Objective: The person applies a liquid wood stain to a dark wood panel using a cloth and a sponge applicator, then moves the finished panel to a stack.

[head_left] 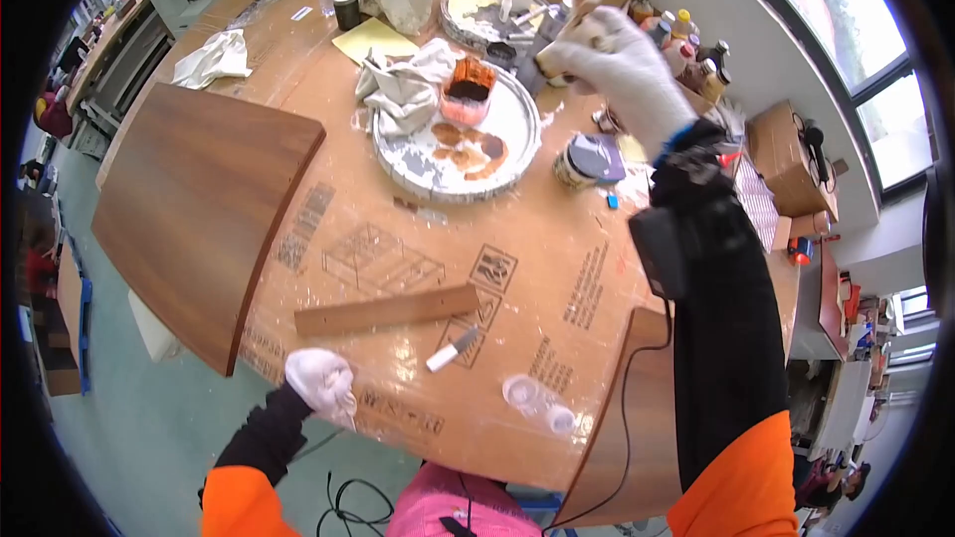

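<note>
My right hand (622,70), in a white glove, is raised over the far right of the table. Its fingers are curled, and what they hold is too unclear to name. Below and left of it, a paint-smeared round white tray (408,174) carries an orange-stained plastic cup (469,91) of dark brown liquid and a crumpled white cloth (398,94). My left hand (320,383), also gloved, is closed at the table's near edge; its fingertips are hidden. Near it lie a narrow brown wooden strip (388,311) and a white-handled knife (453,349).
A large brown wooden panel (209,219) overhangs the left table edge; another panel (629,418) is at the near right. Clear plastic cups (537,401) lie near the front. A paint can (589,161) and several bottles (686,50) stand right. A cable (627,388) hangs from my right forearm.
</note>
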A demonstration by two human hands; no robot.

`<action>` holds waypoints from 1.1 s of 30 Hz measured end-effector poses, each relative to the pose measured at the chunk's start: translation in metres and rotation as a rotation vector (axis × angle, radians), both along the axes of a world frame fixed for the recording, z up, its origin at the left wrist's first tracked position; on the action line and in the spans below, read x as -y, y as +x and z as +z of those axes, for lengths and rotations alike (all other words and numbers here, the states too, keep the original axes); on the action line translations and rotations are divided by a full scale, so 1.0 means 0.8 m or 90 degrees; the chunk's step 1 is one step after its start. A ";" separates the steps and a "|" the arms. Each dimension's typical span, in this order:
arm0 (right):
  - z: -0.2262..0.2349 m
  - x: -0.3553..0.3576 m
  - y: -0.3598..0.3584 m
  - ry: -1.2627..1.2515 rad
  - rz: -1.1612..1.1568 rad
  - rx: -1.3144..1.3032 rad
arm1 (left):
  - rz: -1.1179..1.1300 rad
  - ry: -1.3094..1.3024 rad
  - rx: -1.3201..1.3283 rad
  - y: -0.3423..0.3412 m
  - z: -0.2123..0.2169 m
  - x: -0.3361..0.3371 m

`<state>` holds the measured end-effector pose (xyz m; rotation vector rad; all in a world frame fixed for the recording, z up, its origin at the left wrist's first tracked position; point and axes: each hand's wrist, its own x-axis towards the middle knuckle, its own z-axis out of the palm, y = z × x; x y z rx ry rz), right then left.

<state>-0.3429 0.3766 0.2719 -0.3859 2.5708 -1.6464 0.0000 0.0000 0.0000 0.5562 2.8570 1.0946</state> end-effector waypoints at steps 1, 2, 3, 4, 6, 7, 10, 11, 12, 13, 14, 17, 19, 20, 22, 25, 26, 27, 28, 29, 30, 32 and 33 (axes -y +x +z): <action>-0.033 -0.002 -0.013 -0.014 0.008 -0.027 | 0.003 0.025 0.023 0.016 0.007 -0.011; -0.065 0.010 -0.039 0.035 -0.019 -0.066 | 0.002 0.040 0.022 0.026 0.013 -0.020; -0.089 0.018 -0.064 -0.028 0.058 -0.127 | -0.002 0.045 -0.003 0.010 0.012 -0.014; -0.112 0.028 -0.087 -0.080 0.103 -0.156 | -0.017 0.032 0.025 0.010 0.016 -0.012; -0.151 0.037 -0.106 0.060 0.059 -0.166 | -0.027 0.024 0.053 0.010 0.017 -0.013; -0.167 0.044 -0.113 0.130 0.055 -0.197 | -0.032 0.023 0.066 0.009 0.018 -0.011; -0.190 0.057 -0.130 0.283 0.038 -0.258 | -0.053 0.004 0.101 0.005 0.018 -0.006; -0.197 0.063 -0.135 0.300 0.034 -0.263 | -0.059 -0.002 0.117 0.003 0.017 -0.005; -0.204 0.068 -0.138 0.310 0.032 -0.272 | -0.061 -0.003 0.129 0.003 0.016 -0.004; -0.209 0.070 -0.141 0.337 0.038 -0.306 | -0.065 0.001 0.136 0.001 0.016 -0.003; -0.215 0.070 -0.142 0.359 0.045 -0.344 | -0.070 0.000 0.126 -0.001 0.016 -0.002; -0.226 0.065 -0.146 0.397 0.078 -0.356 | -0.088 -0.027 0.156 -0.002 0.016 0.000; -0.232 0.063 -0.148 0.433 0.087 -0.327 | -0.089 -0.024 0.153 -0.003 0.016 0.001; -0.234 0.062 -0.149 0.448 0.092 -0.290 | -0.086 -0.021 0.149 -0.002 0.016 0.002; -0.238 0.061 -0.149 0.436 0.088 -0.297 | -0.083 -0.014 0.140 -0.003 0.014 0.001; -0.246 0.061 -0.149 0.405 0.079 -0.292 | -0.082 -0.003 0.133 -0.005 0.012 0.002; -0.248 0.061 -0.149 0.398 0.077 -0.284 | -0.079 0.001 0.133 -0.005 0.012 0.001; -0.248 0.061 -0.149 0.389 0.075 -0.274 | -0.077 0.006 0.133 -0.005 0.012 0.000; -0.246 0.062 -0.149 0.380 0.078 -0.289 | -0.086 -0.002 0.145 -0.006 0.013 0.001; -0.243 0.065 -0.150 0.370 0.079 -0.302 | -0.095 -0.010 0.158 -0.007 0.014 0.002; -0.238 0.066 -0.150 0.395 0.063 -0.279 | -0.104 -0.017 0.170 -0.008 0.015 0.003; -0.225 0.069 -0.153 0.267 0.071 -0.279 | -0.102 -0.010 0.165 -0.010 0.015 0.003; -0.218 0.070 -0.153 0.221 0.057 -0.212 | -0.101 -0.008 0.165 -0.010 0.015 0.003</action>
